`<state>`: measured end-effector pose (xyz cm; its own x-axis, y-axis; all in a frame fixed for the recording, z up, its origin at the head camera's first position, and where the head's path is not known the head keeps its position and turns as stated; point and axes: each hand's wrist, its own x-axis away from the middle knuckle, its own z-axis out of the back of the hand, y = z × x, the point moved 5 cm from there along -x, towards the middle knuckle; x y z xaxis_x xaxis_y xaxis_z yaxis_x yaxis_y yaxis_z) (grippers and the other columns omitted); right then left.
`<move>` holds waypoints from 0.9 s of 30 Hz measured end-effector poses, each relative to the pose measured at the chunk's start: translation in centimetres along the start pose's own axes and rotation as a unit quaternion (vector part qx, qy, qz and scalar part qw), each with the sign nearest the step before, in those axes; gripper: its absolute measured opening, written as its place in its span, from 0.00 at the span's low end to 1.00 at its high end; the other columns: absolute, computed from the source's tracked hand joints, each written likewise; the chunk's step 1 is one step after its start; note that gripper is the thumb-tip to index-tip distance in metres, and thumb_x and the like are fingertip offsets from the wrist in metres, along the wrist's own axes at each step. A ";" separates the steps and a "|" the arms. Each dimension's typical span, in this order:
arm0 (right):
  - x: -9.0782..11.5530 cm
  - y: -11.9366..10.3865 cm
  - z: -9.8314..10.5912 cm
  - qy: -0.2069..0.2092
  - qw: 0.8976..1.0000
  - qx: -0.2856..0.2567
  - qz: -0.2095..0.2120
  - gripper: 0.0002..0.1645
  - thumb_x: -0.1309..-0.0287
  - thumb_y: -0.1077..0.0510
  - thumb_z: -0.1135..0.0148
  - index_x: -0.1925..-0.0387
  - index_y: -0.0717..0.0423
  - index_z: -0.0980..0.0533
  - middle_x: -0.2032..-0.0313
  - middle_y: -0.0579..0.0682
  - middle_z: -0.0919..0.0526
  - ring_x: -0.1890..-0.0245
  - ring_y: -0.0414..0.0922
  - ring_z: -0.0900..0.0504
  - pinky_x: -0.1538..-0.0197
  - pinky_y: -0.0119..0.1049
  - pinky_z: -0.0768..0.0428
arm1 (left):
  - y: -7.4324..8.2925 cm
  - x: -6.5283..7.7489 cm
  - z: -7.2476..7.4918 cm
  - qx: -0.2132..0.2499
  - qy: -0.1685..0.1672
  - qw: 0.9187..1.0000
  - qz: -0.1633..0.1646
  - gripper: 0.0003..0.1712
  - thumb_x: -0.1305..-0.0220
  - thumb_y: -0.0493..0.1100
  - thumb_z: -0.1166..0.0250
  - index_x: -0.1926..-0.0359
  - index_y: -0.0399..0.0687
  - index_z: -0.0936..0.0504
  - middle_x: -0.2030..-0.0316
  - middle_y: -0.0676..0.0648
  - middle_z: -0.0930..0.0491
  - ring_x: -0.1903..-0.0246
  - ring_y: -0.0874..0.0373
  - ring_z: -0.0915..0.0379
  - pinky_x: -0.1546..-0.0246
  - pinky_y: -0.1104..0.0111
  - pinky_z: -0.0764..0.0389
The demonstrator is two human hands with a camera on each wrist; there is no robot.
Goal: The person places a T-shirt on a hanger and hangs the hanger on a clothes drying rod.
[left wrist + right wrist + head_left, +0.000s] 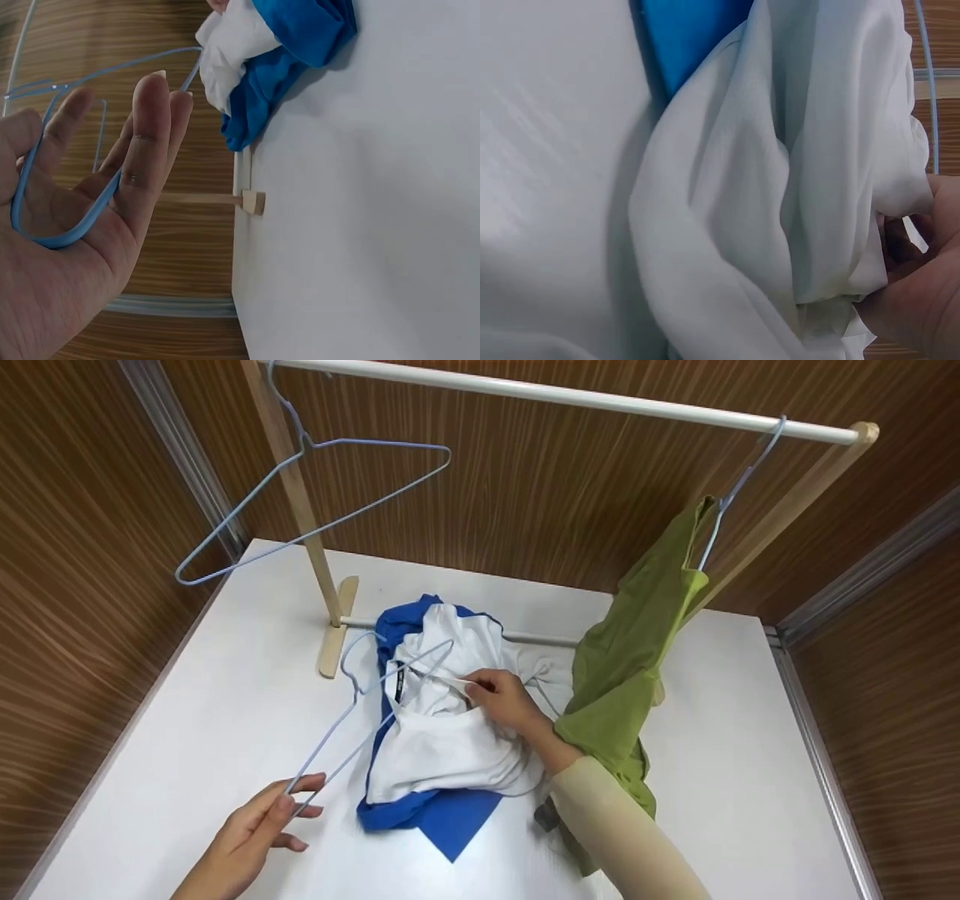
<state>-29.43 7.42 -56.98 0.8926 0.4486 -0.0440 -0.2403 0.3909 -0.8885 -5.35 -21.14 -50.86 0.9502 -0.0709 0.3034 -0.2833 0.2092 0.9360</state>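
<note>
My left hand (251, 825) holds a thin light-blue clothes hanger (324, 741) by one end, its wire passing between thumb and fingers. The hanger's far end and hook overlap a white shirt (442, 754) in the head view. My right hand (506, 701) pinches the white shirt near its neck opening, where a dark label (400, 682) shows. In the right wrist view, the shirt's cloth (840, 150) hangs in folds beside the hand (915, 292). Under the white shirt lies a blue garment (461, 817), mostly covered.
A clothes rack with a white rail (562, 391) and wooden legs stands behind. An unused hanger (375, 441) hangs at its left; a green garment (622, 645) hangs on another at the right, close to my right forearm. Brown wood-grain panels (487, 495) enclose the white table (720, 780).
</note>
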 end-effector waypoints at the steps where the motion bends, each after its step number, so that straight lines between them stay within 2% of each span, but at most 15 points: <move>1: 0.0 0.0 0.1 0.005 1.000 -0.001 -0.001 0.09 0.40 0.59 0.43 0.62 0.57 0.18 0.75 0.48 0.20 0.75 0.40 0.25 0.71 0.32 0.28 | -0.2 0.1 0.1 -0.001 -0.004 1.000 0.008 0.21 0.27 0.52 0.60 0.41 0.55 0.30 0.41 0.48 0.32 0.50 0.50 0.28 0.64 0.61 0.21; 4: 0.0 0.2 0.3 0.021 1.000 -0.008 -0.003 0.09 0.40 0.59 0.43 0.63 0.57 0.18 0.76 0.46 0.21 0.75 0.40 0.26 0.71 0.32 0.28 | -0.5 0.2 0.1 0.003 -0.022 1.000 0.015 0.21 0.27 0.52 0.62 0.41 0.56 0.30 0.40 0.45 0.33 0.50 0.51 0.28 0.64 0.60 0.21; 7: 0.1 0.0 0.7 0.036 0.999 -0.017 -0.005 0.09 0.40 0.59 0.43 0.63 0.57 0.18 0.76 0.46 0.21 0.76 0.39 0.26 0.71 0.30 0.28 | -0.6 0.4 0.2 0.002 -0.048 0.999 0.004 0.22 0.26 0.49 0.63 0.40 0.50 0.31 0.39 0.42 0.35 0.51 0.51 0.27 0.64 0.58 0.21; 11: 0.5 -1.5 1.5 0.062 0.997 -0.043 0.003 0.09 0.40 0.62 0.43 0.63 0.63 0.19 0.76 0.55 0.22 0.76 0.41 0.28 0.72 0.29 0.30 | -0.8 0.7 0.4 -0.003 -0.074 0.997 0.008 0.23 0.26 0.49 0.64 0.39 0.46 0.33 0.40 0.41 0.35 0.52 0.52 0.27 0.65 0.58 0.21; 15: 1.0 -3.5 2.2 0.098 0.993 -0.061 0.001 0.10 0.40 0.65 0.44 0.63 0.68 0.21 0.73 0.62 0.23 0.74 0.45 0.28 0.70 0.28 0.31 | -1.0 1.2 1.1 -0.001 -0.085 0.996 0.022 0.24 0.26 0.50 0.64 0.38 0.49 0.34 0.41 0.41 0.33 0.52 0.51 0.27 0.65 0.56 0.21; 20: 1.1 -4.3 2.3 0.126 0.989 -0.073 -0.002 0.10 0.40 0.65 0.44 0.63 0.68 0.21 0.72 0.61 0.21 0.73 0.45 0.26 0.70 0.27 0.31 | -1.1 1.3 1.6 -0.005 -0.090 0.996 0.017 0.23 0.26 0.48 0.65 0.37 0.47 0.34 0.43 0.40 0.31 0.52 0.50 0.27 0.66 0.56 0.21; 23: 1.1 -4.8 2.1 0.119 0.989 -0.090 0.009 0.10 0.41 0.65 0.44 0.62 0.68 0.21 0.73 0.61 0.22 0.74 0.42 0.27 0.70 0.27 0.30 | -1.2 0.8 1.5 -0.006 -0.077 0.996 0.032 0.24 0.26 0.51 0.65 0.38 0.50 0.33 0.42 0.40 0.32 0.52 0.49 0.28 0.65 0.57 0.21; 27: 1.3 -6.0 1.6 0.093 0.990 -0.099 0.041 0.10 0.41 0.64 0.43 0.61 0.68 0.21 0.74 0.59 0.22 0.75 0.40 0.28 0.71 0.27 0.30 | -1.2 0.4 1.1 0.000 -0.065 0.997 0.035 0.24 0.26 0.51 0.65 0.38 0.50 0.32 0.43 0.38 0.32 0.52 0.48 0.28 0.66 0.57 0.21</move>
<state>-27.48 6.96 -50.94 0.9326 0.3090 -0.1863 -0.2515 0.1865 -0.9497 -4.81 -22.50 -51.69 0.9034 -0.1813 0.3886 -0.3483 0.2185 0.9116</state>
